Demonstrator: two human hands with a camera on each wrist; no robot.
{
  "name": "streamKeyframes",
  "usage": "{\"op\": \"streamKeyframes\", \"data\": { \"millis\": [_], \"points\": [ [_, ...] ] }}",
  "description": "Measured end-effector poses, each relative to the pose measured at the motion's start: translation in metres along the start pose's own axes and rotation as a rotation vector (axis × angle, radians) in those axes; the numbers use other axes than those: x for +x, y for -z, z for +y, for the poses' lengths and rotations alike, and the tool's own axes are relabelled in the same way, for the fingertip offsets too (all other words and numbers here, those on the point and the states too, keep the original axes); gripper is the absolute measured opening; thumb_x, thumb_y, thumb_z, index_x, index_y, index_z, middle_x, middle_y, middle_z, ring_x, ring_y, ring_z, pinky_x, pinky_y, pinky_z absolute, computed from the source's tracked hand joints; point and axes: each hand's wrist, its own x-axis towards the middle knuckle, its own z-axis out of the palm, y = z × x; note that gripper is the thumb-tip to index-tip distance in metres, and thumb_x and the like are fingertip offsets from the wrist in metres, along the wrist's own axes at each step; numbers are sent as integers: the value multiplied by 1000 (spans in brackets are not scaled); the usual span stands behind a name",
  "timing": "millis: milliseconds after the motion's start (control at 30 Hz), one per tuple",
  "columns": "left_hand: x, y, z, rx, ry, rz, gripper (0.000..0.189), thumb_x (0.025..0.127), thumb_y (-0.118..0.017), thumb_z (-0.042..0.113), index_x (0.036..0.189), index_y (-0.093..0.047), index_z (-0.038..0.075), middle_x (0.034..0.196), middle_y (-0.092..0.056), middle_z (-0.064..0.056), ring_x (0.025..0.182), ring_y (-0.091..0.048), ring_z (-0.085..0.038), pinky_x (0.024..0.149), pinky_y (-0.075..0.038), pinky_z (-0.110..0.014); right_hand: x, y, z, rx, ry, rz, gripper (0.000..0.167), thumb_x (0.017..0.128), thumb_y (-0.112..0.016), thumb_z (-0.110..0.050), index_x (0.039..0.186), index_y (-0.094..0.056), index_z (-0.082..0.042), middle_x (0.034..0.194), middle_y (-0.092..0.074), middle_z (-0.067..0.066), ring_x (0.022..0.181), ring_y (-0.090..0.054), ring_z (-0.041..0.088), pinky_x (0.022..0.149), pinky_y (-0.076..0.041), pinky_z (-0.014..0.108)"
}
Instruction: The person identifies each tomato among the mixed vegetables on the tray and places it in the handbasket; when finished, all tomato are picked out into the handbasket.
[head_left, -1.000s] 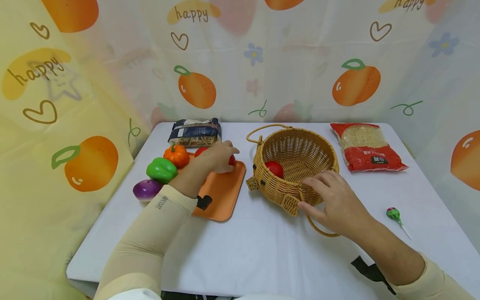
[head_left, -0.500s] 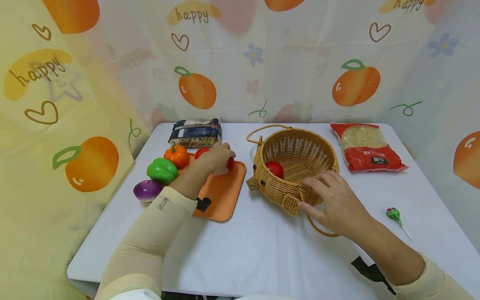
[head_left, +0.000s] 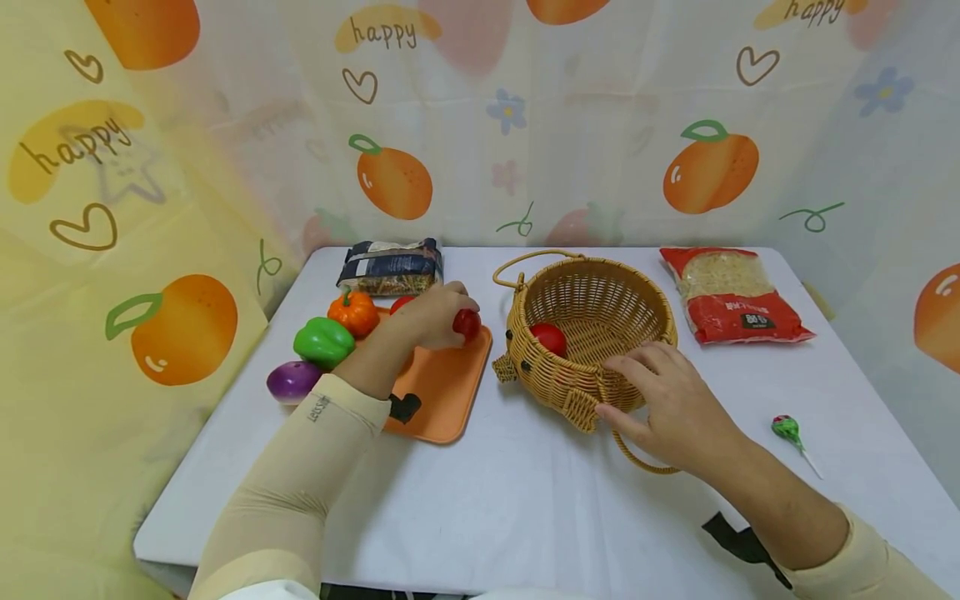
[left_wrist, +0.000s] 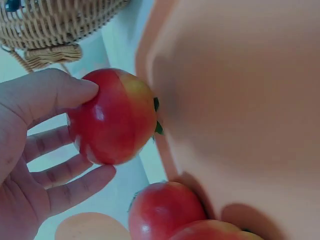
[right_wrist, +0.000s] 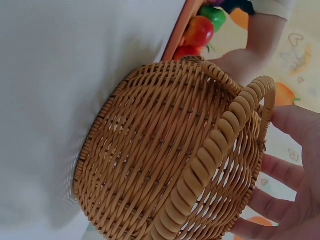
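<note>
My left hand [head_left: 438, 317] grips a red tomato [left_wrist: 112, 117] over the orange tray [head_left: 438, 400], thumb on one side and fingers on the other. The tomato has a yellowish patch and a green stem. Two more tomatoes [left_wrist: 162, 210] lie close by in the left wrist view; my hand partly hides them in the head view. My right hand [head_left: 671, 408] holds the near rim of a wicker basket [right_wrist: 150, 135], fingers over the inside and thumb outside. Inside the basket lies one red tomato [head_left: 549, 338].
Left of the tray sit an orange pumpkin [head_left: 354, 312], a green bell pepper [head_left: 324, 342] and a purple eggplant [head_left: 293, 381]. A dark pasta bag [head_left: 393, 268] lies behind it. At right are a red-and-clear bag [head_left: 738, 300] and a lollipop [head_left: 787, 429].
My left hand has lifted the tomato slightly and turned it to the right, so more of it shows. The right hand and basket have stayed in place.
</note>
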Motion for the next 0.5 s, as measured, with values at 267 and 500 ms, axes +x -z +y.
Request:
{"op": "streamKeyframes", "data": {
  "millis": [267,500],
  "points": [
    [-6,10,3,-49,-51,101,46,85,-79,24,129,-70,15,128,-58,-10,118,-54,-30,90,-60,-44,0,0,0,9,-6,-5,52,82,-84,-36,125,-67,-13,117,-62,10,122,-51,34,103,-45,60],
    [-14,25,10,-62,-86,180,46,85,-77,28,128,-71,15,125,-60,-10,117,-53,-30,90,-59,-43,0,-1,1,6,4,8,52,82,-85,-38,125,-68,-13,117,-62,9,120,-52,33,102,-46,58]
  ]
}}
